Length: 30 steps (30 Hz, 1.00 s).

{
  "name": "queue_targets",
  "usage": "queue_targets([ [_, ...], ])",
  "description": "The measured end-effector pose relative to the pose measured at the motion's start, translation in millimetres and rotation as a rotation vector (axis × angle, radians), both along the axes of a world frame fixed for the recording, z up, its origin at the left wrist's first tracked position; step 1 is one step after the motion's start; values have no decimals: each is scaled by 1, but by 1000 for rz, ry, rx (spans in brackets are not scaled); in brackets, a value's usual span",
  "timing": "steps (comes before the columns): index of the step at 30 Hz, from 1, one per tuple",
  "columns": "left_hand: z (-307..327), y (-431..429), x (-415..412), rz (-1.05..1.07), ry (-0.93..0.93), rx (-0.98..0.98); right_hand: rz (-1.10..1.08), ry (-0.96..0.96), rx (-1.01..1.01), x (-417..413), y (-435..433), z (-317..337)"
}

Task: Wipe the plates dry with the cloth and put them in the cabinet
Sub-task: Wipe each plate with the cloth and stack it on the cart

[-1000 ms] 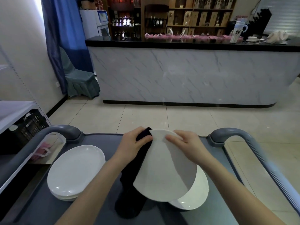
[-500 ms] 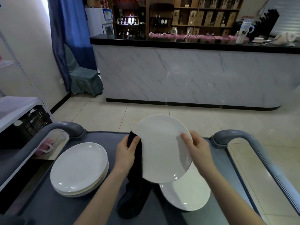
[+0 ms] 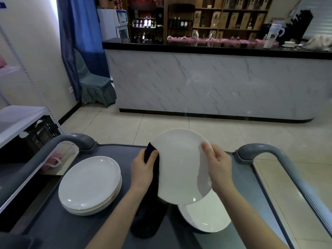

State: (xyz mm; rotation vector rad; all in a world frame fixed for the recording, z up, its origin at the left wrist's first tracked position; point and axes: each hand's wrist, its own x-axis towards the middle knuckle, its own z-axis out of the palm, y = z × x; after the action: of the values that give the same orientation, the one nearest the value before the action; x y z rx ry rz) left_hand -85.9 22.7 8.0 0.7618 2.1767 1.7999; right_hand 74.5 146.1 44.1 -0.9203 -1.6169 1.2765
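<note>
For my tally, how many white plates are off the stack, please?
2: one round white plate held by the left hand and right hand; a second white plate on the grey cart below it. More may hide underneath.

White plate (image 3: 179, 168); dark cloth (image 3: 150, 203); grey cart (image 3: 53, 229); blue curtain (image 3: 80, 42).

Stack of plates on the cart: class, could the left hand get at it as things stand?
Probably yes: the stack lies close beside the left hand, with bare cart between. But that hand grips the cloth against the held plate, so it isn't free.
</note>
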Motion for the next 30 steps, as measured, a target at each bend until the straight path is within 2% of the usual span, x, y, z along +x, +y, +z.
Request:
queue_targets([
  [3, -6, -3, 3, 58, -64, 15, -70, 54, -96, 0, -8, -9],
  [7, 3, -8, -9, -147, 46, 21, 118, -114, 46, 10, 6, -2],
  [10, 16, -4, -15, -339, 174, -64, 325, -295, 171, 8, 12, 8],
  [13, 18, -1, -14, -434, 211, -131, 388, -372, 213, 4, 12, 13],
  [17, 14, -4, -14, -260, 169, -37, 185, -227, 168, 5, 3, 8],
  [20, 6, -5, -9, -125, 69, 22, -97, 21, -45, -1, -14, -5],
  [22, -3, -6, -4, -62, -29, 40, -174, 99, -132, -3, -21, -12],
  [25, -7, -11, -7, -63, -74, 74, 13, -24, -57, 8, -14, -12],
  [28, 8, -17, -18, -182, 70, 80, 264, -167, 71, 20, 10, 4],
  [30, 22, -17, -21, -336, 162, -3, 430, -270, 112, 16, 19, 18],
])
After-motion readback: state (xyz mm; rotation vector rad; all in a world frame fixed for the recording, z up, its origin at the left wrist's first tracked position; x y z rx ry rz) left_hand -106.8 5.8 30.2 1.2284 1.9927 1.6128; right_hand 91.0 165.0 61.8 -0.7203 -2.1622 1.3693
